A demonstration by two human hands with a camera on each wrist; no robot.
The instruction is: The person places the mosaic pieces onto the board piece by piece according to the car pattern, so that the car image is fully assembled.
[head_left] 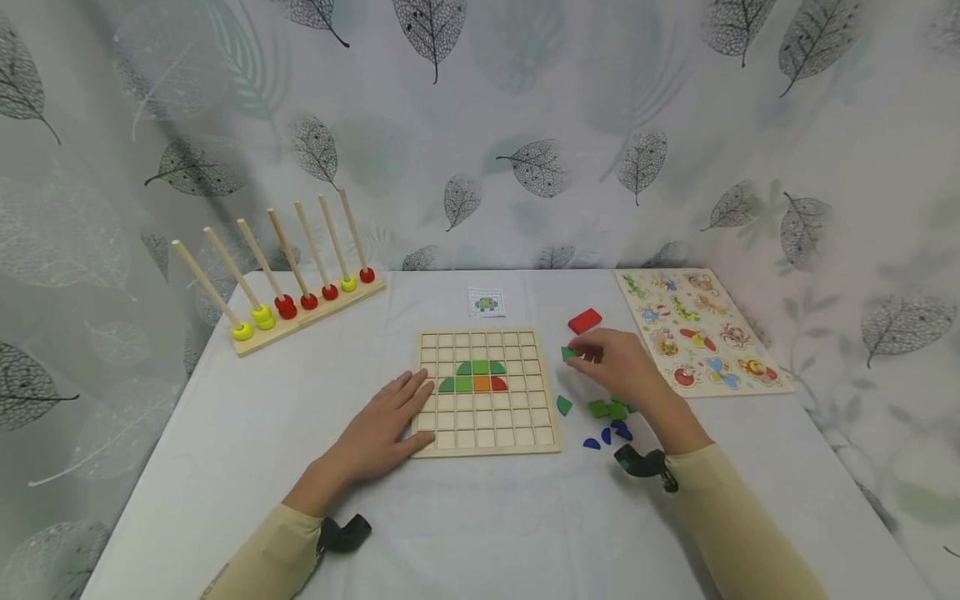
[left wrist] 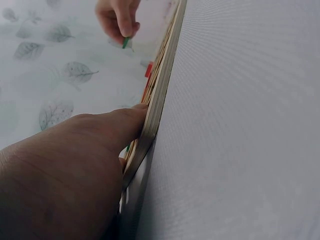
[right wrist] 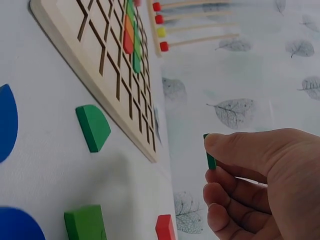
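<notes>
My right hand [head_left: 618, 362] pinches a dark green quarter-round piece [right wrist: 210, 155] between thumb and fingers, held above the table right of a wooden grid board [head_left: 495, 437]. Flat along the board's left edge lies my left hand [head_left: 382, 425], fingers straight, thumb on the near left corner. In the board's upper middle rows sit green, orange and red pieces [head_left: 480, 383] in a dome shape. Another dark green quarter-round piece [head_left: 564, 405] rests on the cloth beside the board, near light green squares [head_left: 598, 408] and several blue half-round pieces [head_left: 592, 443].
Behind the board lies a small pattern card [head_left: 487, 302]. A red block [head_left: 584, 321] is beyond my right hand. A picture puzzle board [head_left: 705, 333] lies at the right. At the back left stands a peg rack [head_left: 307, 312] with red and yellow beads.
</notes>
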